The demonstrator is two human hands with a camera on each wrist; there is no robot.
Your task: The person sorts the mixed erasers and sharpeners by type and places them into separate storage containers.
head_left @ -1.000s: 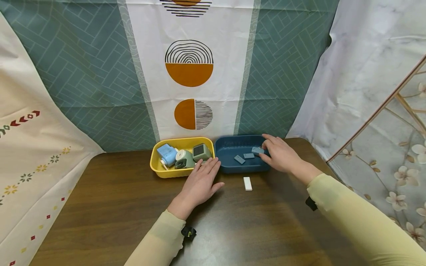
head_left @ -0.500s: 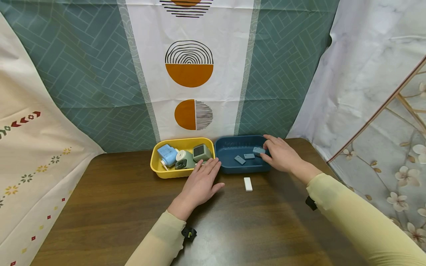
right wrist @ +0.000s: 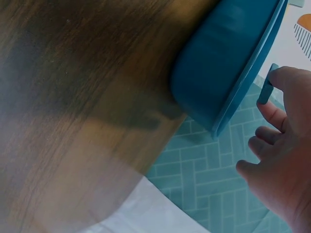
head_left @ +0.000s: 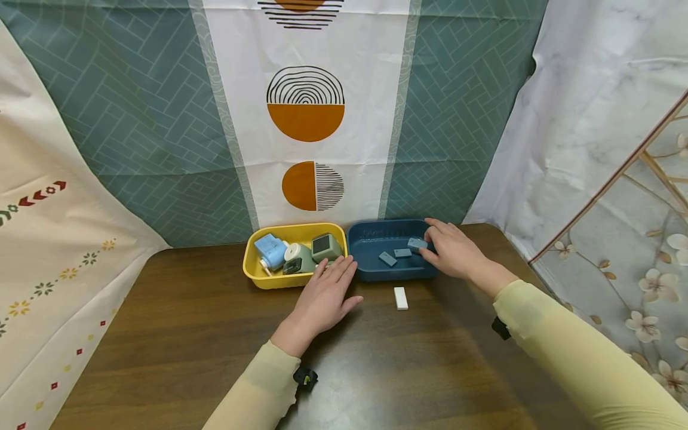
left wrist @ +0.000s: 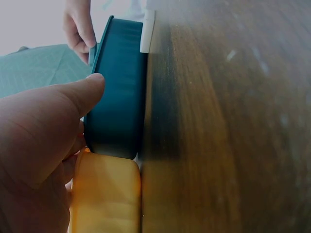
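Note:
My right hand [head_left: 454,249] pinches a small blue-grey rectangular block [head_left: 417,244] by its end, over the right part of the dark blue bin [head_left: 395,274]. From the right wrist view, the pinched block [right wrist: 267,84] appears thin and sits above the bin's rim. Two similar blue-grey blocks [head_left: 387,258] lie on the bin floor. My left hand [head_left: 326,295] has its fingers extended over the front right corner of the yellow bin [head_left: 279,280]; whether they press on its rim cannot be told. Its thumb points toward the blue bin.
The yellow bin holds a light blue bottle-like item [head_left: 270,249], a grey-green boxy item with a dark face [head_left: 325,246] and other small items. A white rectangular block [head_left: 401,298] lies on the wooden table [head_left: 177,334] before the blue bin. Patterned cloth [head_left: 161,119] hangs behind.

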